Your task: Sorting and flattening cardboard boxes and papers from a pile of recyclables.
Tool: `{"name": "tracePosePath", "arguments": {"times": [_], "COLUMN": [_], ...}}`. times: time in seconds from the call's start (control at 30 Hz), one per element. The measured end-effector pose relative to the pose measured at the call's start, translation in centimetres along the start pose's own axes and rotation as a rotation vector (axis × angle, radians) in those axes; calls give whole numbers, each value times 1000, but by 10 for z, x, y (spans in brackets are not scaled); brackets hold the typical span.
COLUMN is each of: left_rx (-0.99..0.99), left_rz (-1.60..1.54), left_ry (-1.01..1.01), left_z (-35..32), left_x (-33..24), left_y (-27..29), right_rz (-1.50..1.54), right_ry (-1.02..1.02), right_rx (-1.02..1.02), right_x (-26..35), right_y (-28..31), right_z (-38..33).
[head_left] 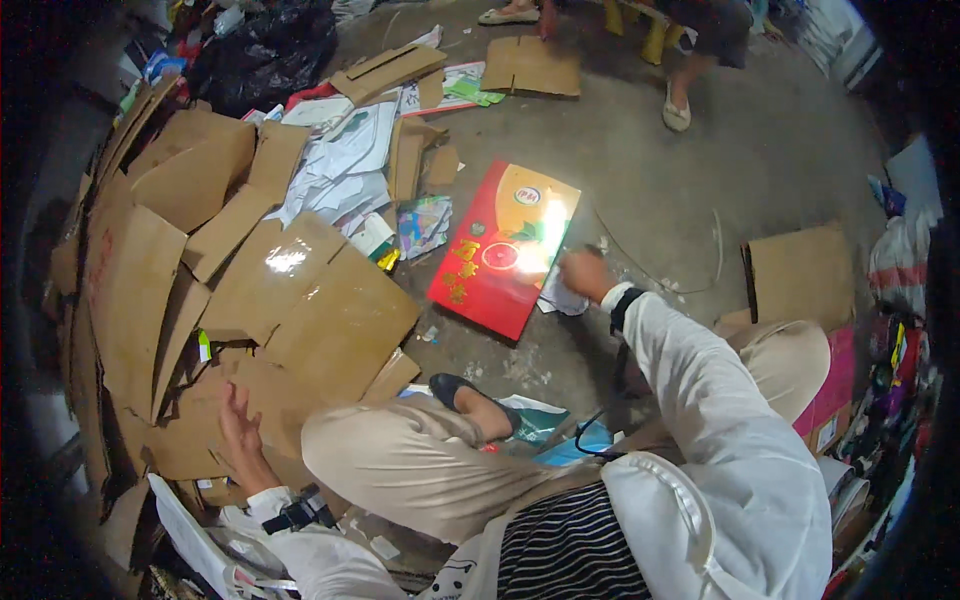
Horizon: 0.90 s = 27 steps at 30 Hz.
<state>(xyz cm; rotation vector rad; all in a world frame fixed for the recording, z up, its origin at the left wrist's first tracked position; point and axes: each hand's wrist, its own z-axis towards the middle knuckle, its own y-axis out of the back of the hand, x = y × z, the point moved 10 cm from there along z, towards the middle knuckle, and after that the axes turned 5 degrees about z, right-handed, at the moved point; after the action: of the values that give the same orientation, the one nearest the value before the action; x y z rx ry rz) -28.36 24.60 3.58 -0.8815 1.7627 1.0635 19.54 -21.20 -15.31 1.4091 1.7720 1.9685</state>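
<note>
Sitting low on a grey concrete floor (650, 170), a person in a white jacket and beige trousers reaches out with both hands. The right hand (585, 273) stretches forward to the lower right edge of a flattened red box (500, 250) printed with fruit pictures, which lies flat on the floor in the middle of the view. The fingers curl down where the box edge meets some crumpled white paper (562, 298); whether they grip the box or the paper cannot be told. A bright glare sits on the box just beside the hand.

The left hand (236, 425) rests palm down, fingers spread wide, on a large pile of flattened brown cardboard (300, 300) that fills the left side of the view. It holds nothing.

Between the two hands, the person's bent leg ends in a dark flat shoe (455, 388), set on bluish-green paper. Behind the cardboard lies a heap of white paper sheets (340, 165), and farther back a black plastic bag (262, 50). At the top edge, another person's feet in pale shoes (676, 112) stand near a loose cardboard sheet (532, 66).
</note>
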Motion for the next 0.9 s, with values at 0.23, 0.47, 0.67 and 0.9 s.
{"name": "tracePosePath", "arguments": {"times": [0.23, 0.47, 0.67, 0.9], "left_rx": [106, 304, 372, 188], "left_rz": [-153, -100, -106, 372], "left_ry": [363, 313, 328, 65], "left_z": [3, 13, 25, 17], "left_x": [112, 197, 212, 169], "left_y": [-50, -60, -114, -147], "right_rz": [28, 161, 1449, 1805], "right_ry": [-62, -289, -719, -508], "right_rx": [-420, -16, -17, 3], "right_x": [-55, -58, -51, -21], "right_y": [108, 28, -100, -127], "right_z": [45, 64, 31, 64]}}
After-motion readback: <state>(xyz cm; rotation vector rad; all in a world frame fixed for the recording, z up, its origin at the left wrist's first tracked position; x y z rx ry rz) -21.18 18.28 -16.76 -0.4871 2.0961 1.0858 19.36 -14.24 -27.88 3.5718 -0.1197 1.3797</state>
